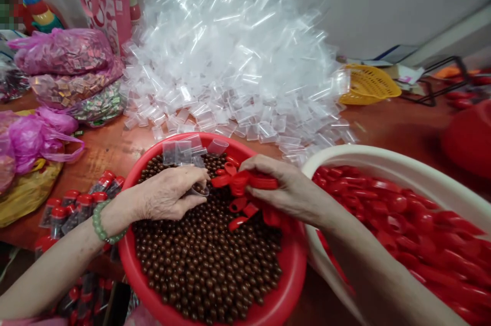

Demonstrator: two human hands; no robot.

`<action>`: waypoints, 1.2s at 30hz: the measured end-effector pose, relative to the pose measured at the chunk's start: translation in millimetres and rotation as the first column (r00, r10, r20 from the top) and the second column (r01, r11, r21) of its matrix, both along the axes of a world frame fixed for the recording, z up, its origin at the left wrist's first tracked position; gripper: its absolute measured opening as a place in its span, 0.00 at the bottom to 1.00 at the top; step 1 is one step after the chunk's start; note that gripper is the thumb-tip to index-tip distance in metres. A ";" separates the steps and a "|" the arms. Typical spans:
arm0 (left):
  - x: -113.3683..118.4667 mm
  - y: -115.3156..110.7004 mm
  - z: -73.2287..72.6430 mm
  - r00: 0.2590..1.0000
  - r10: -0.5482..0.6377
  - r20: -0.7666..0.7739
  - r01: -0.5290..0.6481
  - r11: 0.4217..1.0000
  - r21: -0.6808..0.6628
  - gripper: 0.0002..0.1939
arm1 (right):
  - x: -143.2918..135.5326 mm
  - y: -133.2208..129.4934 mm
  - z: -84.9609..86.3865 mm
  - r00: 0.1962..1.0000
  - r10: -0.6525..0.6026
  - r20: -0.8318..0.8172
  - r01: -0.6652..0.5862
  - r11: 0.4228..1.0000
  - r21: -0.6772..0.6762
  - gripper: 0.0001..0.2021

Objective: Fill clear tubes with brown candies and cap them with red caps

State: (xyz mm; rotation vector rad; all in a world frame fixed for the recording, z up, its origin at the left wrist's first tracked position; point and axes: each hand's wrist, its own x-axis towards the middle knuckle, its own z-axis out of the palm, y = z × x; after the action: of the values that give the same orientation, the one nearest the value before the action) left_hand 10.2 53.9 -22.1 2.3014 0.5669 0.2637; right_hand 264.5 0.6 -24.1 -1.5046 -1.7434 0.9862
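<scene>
Over a red basin (130,259) of brown balls (207,259), my left hand (164,193) pinches a clear plastic tube (199,189). A green bead bracelet (100,224) circles that wrist. Close by on the right, my right hand (280,188) is closed around red plastic caps (240,181), which nearly touch the tube. More red caps (238,222) lie on the balls beneath this hand. Several clear tubes (182,151) rest at the basin's far side. Whether the held tube is filled is hard to make out.
Behind the basin rises a big heap of clear tubes (238,60). A white tub (356,152) of red caps (406,218) stands right. Capped tubes (82,206) lie left, near pink bags (69,55). A yellow basket (368,86) sits at the back right.
</scene>
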 end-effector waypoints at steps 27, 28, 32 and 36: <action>-14.8 -115.7 -3.6 0.704 0.707 0.071 -0.452 0.523 -0.723 0.12 | -43.3 -57.3 -25.5 0.457 0.165 0.874 -0.520 0.847 0.112 0.12; -13.4 -117.4 -5.5 0.688 0.722 0.073 -0.434 0.491 -0.755 0.15 | -44.3 -56.8 -27.3 0.451 0.153 0.879 -0.535 0.835 0.129 0.12; -11.4 -122.4 -10.8 0.665 0.744 0.065 -0.348 0.385 -0.855 0.15 | -43.9 -57.7 -30.8 0.625 0.064 0.778 -0.464 0.832 0.305 0.11; -11.6 -126.6 -11.0 0.671 0.736 0.088 -0.275 0.358 -0.893 0.10 | -46.1 -61.8 -18.8 0.963 0.067 0.260 -0.145 0.945 0.294 0.08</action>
State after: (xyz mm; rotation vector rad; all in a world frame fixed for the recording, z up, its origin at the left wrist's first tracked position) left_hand -1.4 -72.7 -33.1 0.9597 0.9216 0.7005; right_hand 218.3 -61.2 -42.9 -1.3837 -2.0649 0.5544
